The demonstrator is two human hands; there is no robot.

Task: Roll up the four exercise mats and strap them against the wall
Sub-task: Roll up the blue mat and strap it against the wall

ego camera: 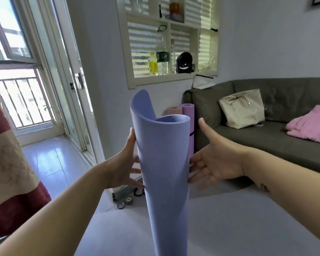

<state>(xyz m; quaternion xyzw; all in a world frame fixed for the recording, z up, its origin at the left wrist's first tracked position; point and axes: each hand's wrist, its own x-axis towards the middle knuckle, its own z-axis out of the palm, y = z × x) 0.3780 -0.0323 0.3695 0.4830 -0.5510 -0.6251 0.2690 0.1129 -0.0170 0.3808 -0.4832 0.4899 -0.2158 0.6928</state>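
A blue-violet exercise mat [165, 172] stands upright in front of me, loosely rolled, its inner edge sticking up at the top. My left hand [125, 163] presses its left side with straight fingers. My right hand [209, 161] touches its right side, fingers spread and thumb up. Behind it, a purple rolled mat [189, 122] with a dark strap and a pink rolled mat [174, 110] stand against the wall. A grey mat [229, 218] lies flat on the floor under me.
A dark sofa [266, 137] at the right holds a beige tote bag [243, 108] and a pink cushion [310, 124]. Tape rolls [125, 203] and a black strap [139, 192] lie on the floor by the wall. A red and cream cloth [9, 172] hangs left; glass doors lie beyond.
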